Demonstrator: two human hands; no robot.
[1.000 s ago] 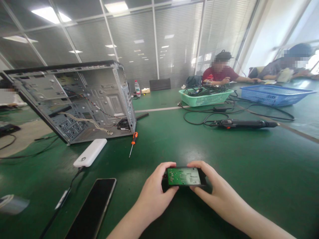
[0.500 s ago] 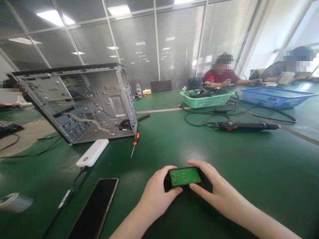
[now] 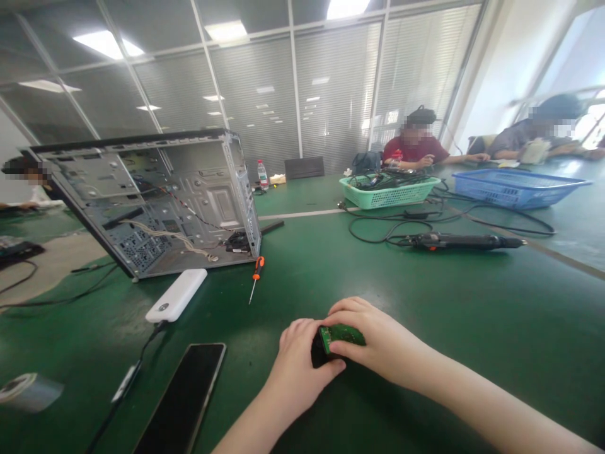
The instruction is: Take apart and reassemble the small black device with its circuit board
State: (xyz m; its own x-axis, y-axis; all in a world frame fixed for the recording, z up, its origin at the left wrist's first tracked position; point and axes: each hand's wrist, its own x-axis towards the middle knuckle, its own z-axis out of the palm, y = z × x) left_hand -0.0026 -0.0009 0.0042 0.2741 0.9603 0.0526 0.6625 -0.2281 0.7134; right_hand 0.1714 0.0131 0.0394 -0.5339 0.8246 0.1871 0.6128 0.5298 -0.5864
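A green circuit board (image 3: 347, 334) is between my hands, low in the middle of the head view. My right hand (image 3: 378, 340) is closed on it from the right, fingers along the far edge and thumb at the near left part. My left hand (image 3: 297, 359) curls round a black casing (image 3: 319, 354) at the board's left end. The fingers hide much of both parts, so I cannot tell how far the board sits inside the casing. Farther off, a small orange-and-black screwdriver (image 3: 256, 273) lies on the green table.
An open computer case (image 3: 220, 198) stands at left, with a white power bank (image 3: 177, 295) and phone (image 3: 182, 403) nearer me. At right lie a black electric screwdriver (image 3: 466, 241), cables, a green basket (image 3: 392, 194) and a blue basket (image 3: 517, 189). Two people sit beyond.
My right hand has moved left over the board, its fingers and thumb now covering much of it. The left hand has stayed at the left end, its fingers slightly shifted.
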